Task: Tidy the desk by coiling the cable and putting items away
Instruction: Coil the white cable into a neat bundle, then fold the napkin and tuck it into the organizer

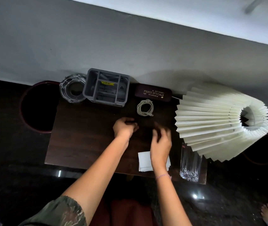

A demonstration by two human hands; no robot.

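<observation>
- We see the white cable (pixel 145 107) already wound into a loose coil, lying on the dark wooden desk (pixel 84 137) just above the frame's centre, below the maroon spectacle case with gold lettering (pixel 153 93).
- Our left hand (pixel 124 128), at the middle of the frame, is curled with fingertips drawn together on something small and dark; what it is we cannot tell against the dark wood.
- Our right hand (pixel 161 144), just right of centre, is blurred, fingers loosely spread and bent, holding nothing we can make out, and it hovers over the white folded paper napkin (pixel 143 160).
- The grey plastic compartment organiser (pixel 106 88) stands at the upper centre against the wall, with the clear glass ashtray (pixel 72 88) touching its left side.
- We judge the coil the first risk: nothing ties it, so lifting it by one loop could let it spring open, and its plug end already pokes out at lower right.
- The clear cut-glass tumbler (pixel 190 165) stands at the desk's lower right edge, close to our right forearm; a careless sweep back could tip it off.
- The cream pleated paper lampshade (pixel 211 121) on the right overhangs the desk, so a reach that way could crush its folds.
- The light is dim, and small dark things are easy to miss or knock.
</observation>
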